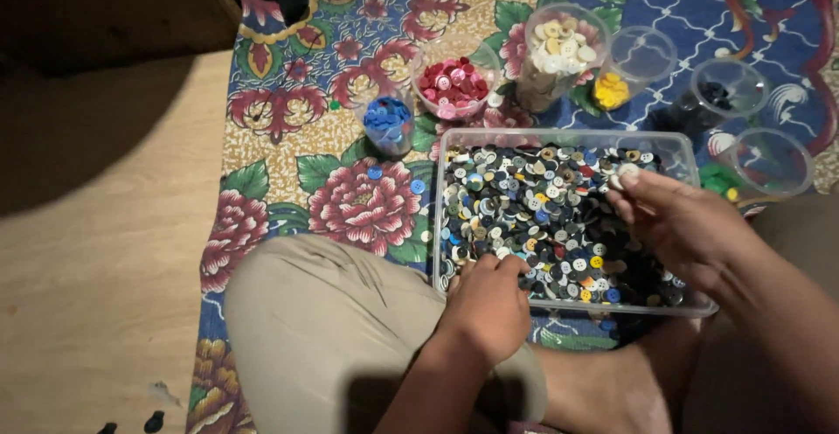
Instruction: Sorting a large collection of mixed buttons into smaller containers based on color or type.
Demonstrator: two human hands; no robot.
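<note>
A flowery cloth (350, 198) is spread on a wooden floor (96, 294) — a white button (626, 172) is pinched by the right hand (682, 224), while the left hand (485, 303) is curled in the button box (559, 141).

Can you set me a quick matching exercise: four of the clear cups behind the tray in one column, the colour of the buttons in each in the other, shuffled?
Cups, by place behind the clear tray of mixed buttons:
1. small cup at far left
2. wide cup next to it
3. tall cup in the middle
4. cup just right of the tall one

Button colours:
A. yellow
B. red and pink
C. blue
D. white and cream

Pairs: 1-C, 2-B, 3-D, 4-A
</note>
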